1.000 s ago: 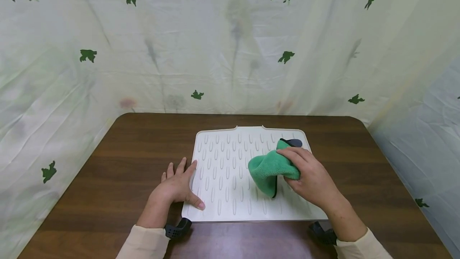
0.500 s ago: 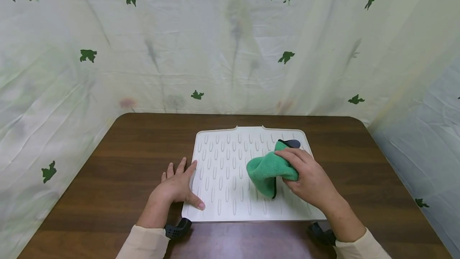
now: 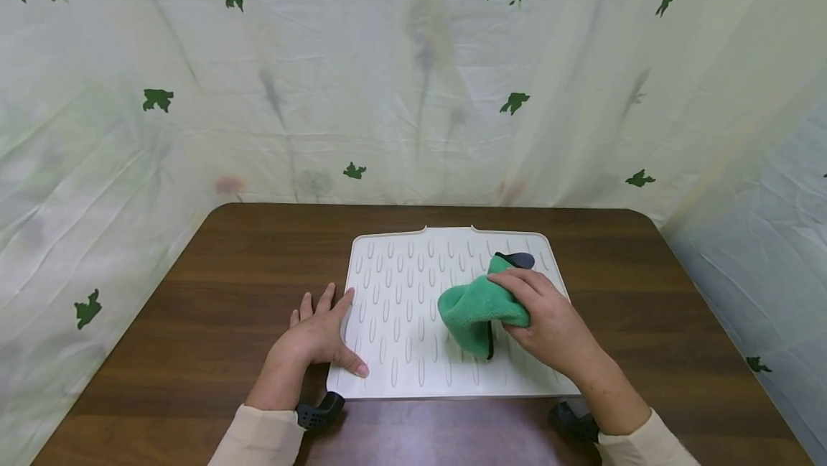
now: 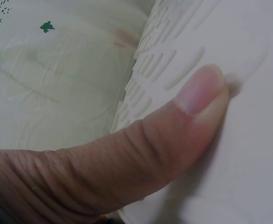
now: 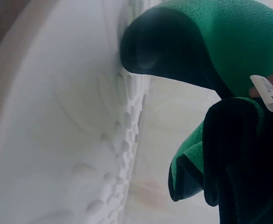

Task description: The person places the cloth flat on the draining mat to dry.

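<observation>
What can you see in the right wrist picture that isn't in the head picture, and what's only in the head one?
Only the right wrist view shows a little white tag with print too blurry to read.

Only the head view shows the left hand, touching the board's side edge, and the pale sleeves.

Both show the green cloth with its dark lining, the white board, the pale curtain and the right hand, though the wrist view catches only a bit of that hand.
</observation>
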Action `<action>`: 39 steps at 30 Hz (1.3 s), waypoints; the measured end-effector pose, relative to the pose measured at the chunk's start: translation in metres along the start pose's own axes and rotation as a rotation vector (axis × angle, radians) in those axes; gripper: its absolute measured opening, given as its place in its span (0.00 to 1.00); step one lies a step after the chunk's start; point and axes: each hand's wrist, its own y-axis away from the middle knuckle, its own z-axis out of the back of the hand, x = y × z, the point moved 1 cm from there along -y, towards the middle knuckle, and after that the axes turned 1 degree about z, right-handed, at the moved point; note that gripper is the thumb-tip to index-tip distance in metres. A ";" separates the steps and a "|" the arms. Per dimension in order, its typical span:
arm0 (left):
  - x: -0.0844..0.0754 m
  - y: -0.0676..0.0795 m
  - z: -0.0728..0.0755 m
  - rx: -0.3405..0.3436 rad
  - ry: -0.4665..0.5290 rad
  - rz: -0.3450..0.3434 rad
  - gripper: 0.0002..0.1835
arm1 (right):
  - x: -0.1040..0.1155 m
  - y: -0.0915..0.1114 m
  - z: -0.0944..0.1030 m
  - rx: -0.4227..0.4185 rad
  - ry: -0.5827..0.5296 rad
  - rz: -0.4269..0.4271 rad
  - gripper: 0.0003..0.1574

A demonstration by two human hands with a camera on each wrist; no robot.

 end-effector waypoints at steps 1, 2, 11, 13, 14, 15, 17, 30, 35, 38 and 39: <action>0.000 0.000 0.000 -0.001 -0.001 0.000 0.81 | 0.000 0.000 -0.001 0.002 0.001 0.002 0.41; 0.000 0.000 0.000 -0.002 -0.003 -0.001 0.81 | 0.000 0.000 -0.002 0.004 0.001 0.003 0.42; 0.000 0.002 0.000 -0.003 -0.004 0.003 0.81 | 0.002 0.001 -0.007 0.030 -0.005 -0.022 0.43; 0.000 0.002 0.000 -0.003 -0.002 0.004 0.81 | 0.003 0.002 -0.008 0.034 -0.008 -0.024 0.43; 0.000 0.002 0.000 -0.004 -0.002 0.004 0.81 | 0.003 0.002 -0.008 0.036 -0.011 -0.023 0.43; 0.000 0.002 0.000 -0.004 -0.003 0.004 0.81 | 0.003 0.001 -0.008 0.039 -0.013 -0.022 0.43; 0.000 0.001 0.000 -0.005 -0.006 0.004 0.81 | 0.004 0.001 -0.009 0.045 -0.016 -0.020 0.44; 0.000 0.001 0.000 -0.007 -0.008 0.001 0.81 | 0.006 0.002 -0.013 0.071 -0.031 -0.022 0.46; 0.000 0.001 0.000 -0.005 -0.006 0.002 0.81 | 0.007 0.002 -0.013 0.108 -0.026 -0.038 0.45; 0.000 0.001 0.000 -0.004 -0.004 0.001 0.81 | 0.006 0.002 -0.014 0.107 -0.022 -0.030 0.44; 0.000 0.001 0.000 -0.004 -0.002 0.001 0.81 | 0.005 0.002 -0.014 0.103 -0.022 -0.026 0.43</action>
